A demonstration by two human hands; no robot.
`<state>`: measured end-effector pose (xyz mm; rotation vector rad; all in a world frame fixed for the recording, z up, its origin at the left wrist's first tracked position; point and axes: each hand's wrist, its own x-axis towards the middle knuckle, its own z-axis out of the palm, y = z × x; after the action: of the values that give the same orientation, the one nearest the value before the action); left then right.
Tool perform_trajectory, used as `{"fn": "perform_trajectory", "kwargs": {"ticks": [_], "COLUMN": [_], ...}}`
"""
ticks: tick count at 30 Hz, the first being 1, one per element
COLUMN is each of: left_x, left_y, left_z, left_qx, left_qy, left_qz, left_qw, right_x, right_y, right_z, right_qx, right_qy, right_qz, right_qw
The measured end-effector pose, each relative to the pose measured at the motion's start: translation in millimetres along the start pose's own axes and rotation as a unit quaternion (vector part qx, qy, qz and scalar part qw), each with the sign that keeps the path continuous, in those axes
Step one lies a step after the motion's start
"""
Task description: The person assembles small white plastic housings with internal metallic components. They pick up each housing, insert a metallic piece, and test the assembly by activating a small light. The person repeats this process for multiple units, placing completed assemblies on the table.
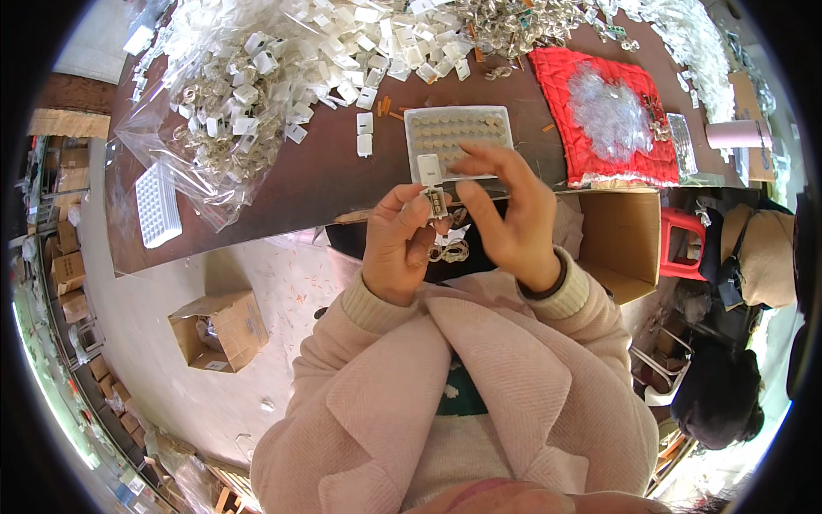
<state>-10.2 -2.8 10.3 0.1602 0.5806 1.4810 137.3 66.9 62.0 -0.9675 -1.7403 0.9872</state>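
My left hand (396,244) pinches a small white battery box (435,202) with its lid (429,169) swung up. Small round pieces show inside the box, and a coil of thin wire (450,250) hangs just beneath it. To the right of the box, my right hand (515,218) has its thumb and forefinger apart, with nothing visible between them. Its fingertips are over the near edge of a white tray (509,128), which holds rows of button cells (462,128).
Heaped white battery boxes (377,38) and wire coils cover the table's far side. Two white boxes (365,134) lie left of the tray. A red quilted cloth (556,94) bears clear plastic pieces. A white gridded tray (157,206) is at left; an opened carton (621,240) stands below the edge.
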Motion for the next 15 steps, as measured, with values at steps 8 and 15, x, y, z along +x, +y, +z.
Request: {"fn": "perform_trajectory", "kwargs": {"ticks": [8,15], "left_x": [0,-4], "left_y": [3,1], "left_z": [4,10], "left_qx": [-0.024,-0.055], "left_qy": [-0.094,-0.041], "left_qz": [-0.052,-0.070], "left_qw": [0.994,0.995], "right_x": [6,7], "right_y": [6,15], "right_z": [-1,-5], "right_qx": [0.173,0.111], "right_qy": [-0.088,-0.112], "right_qz": [0.120,-0.190], "right_qw": [0.974,0.969]}}
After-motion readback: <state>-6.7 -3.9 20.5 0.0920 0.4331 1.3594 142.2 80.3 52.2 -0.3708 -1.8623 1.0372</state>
